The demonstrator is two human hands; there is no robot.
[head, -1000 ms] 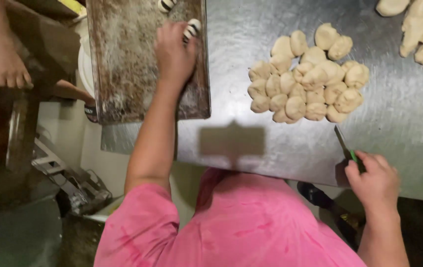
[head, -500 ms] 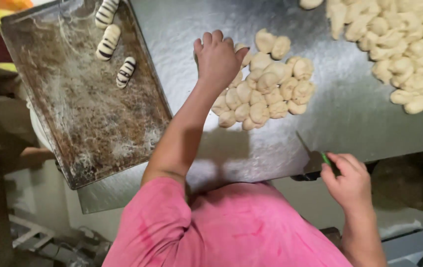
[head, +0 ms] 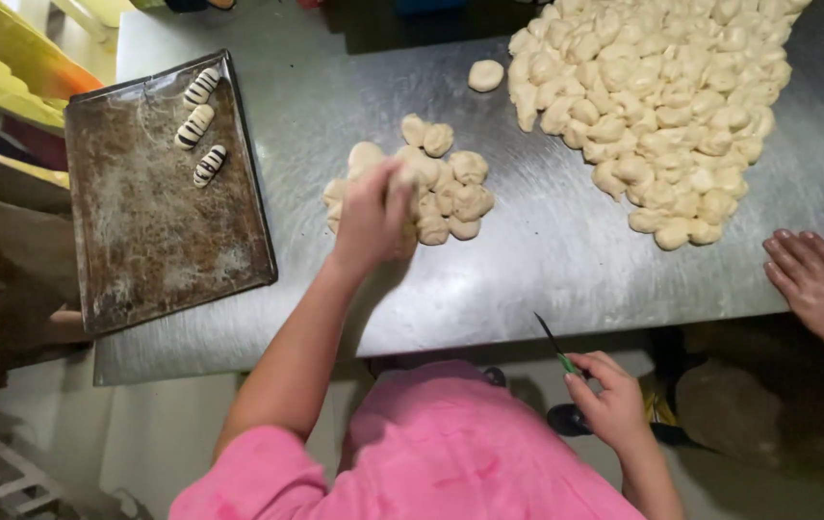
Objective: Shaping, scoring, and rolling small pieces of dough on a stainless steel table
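Small heap of pale dough pieces (head: 441,188); green-handled knife (head: 557,351) upright.

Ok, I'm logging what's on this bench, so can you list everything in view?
table: one, grey steel, fills the middle.
tray: one, dark and floury, on the table's left end.
striped rolls: three, pale with dark stripes, top of the tray.
small dough pile: one cluster, cream, table centre.
big dough pile: one heap, cream, upper right.
single dough piece: one, cream, left of the big heap.
other person's hand: one, flat at the right edge.
pink shirt: one, bottom centre.
left hand: on the small pile, gripping dough.
right hand: below the table edge, holding a green-handled knife.
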